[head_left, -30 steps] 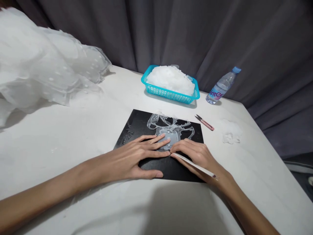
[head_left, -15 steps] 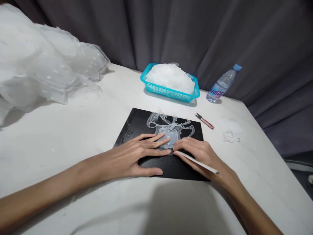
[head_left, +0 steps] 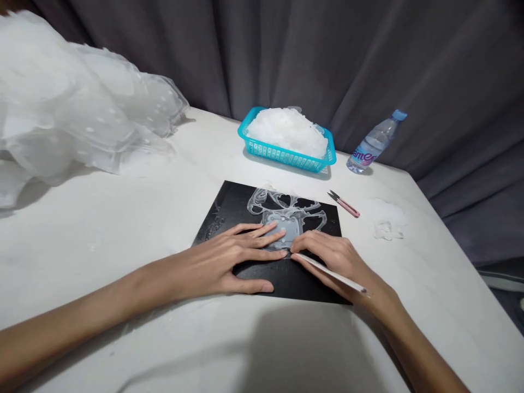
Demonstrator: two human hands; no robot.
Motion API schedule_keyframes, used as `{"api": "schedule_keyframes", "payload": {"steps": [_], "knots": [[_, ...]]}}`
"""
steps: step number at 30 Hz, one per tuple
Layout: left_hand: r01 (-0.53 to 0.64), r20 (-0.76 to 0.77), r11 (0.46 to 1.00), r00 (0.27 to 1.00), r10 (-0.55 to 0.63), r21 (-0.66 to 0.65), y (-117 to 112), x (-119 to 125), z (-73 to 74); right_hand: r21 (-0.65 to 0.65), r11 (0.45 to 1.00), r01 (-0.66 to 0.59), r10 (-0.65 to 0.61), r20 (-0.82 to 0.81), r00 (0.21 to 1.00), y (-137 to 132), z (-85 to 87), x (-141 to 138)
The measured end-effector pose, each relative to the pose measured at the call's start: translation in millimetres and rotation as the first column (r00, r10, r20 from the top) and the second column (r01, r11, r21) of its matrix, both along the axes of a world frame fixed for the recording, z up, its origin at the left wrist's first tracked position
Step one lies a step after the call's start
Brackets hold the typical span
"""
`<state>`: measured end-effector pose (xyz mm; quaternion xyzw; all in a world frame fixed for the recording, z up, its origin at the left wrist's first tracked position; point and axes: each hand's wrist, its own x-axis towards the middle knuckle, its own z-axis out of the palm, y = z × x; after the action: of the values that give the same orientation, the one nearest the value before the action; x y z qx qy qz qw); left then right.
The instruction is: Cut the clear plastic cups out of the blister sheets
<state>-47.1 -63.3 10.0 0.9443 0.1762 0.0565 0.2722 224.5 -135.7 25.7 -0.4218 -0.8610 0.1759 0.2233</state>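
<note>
A black mat point(head_left: 233, 210) lies on the white table, and a translucent white cut-out piece point(head_left: 292, 210) rests on it. My left hand point(head_left: 235, 256) lies flat with fingers stretched out, pressing the near edge of the piece. My right hand point(head_left: 331, 254) is closed around a thin white stick-like tool point(head_left: 331, 273). The tool's tip touches the piece beside my left fingertips.
A turquoise basket point(head_left: 286, 158) heaped with white pieces stands behind the mat. Pink snips point(head_left: 344, 203) and a few white scraps point(head_left: 387, 221) lie to the right. A water bottle point(head_left: 374, 143) stands at the back right. White dotted tulle point(head_left: 82, 120) is piled at the left.
Both hands have stayed on the piece; the right hand and the tool's tip have shifted slightly to the right along its near edge. The view has moved a little.
</note>
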Motion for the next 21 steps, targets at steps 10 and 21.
{"api": "schedule_keyframes", "payload": {"steps": [10, 21], "knots": [[0.010, -0.019, 1.000, 1.000, -0.009, 0.024, -0.1, 0.3, -0.8, 0.077, 0.997, -0.012, 0.007, 0.069, 0.998, 1.5, -0.8, 0.2], [0.007, 0.047, 1.000, 0.999, -0.008, 0.015, 0.0, 0.4, -1.4, 0.080, 0.997, -0.016, 0.015, 0.010, 1.000, 2.9, -7.4, -2.8]]}}
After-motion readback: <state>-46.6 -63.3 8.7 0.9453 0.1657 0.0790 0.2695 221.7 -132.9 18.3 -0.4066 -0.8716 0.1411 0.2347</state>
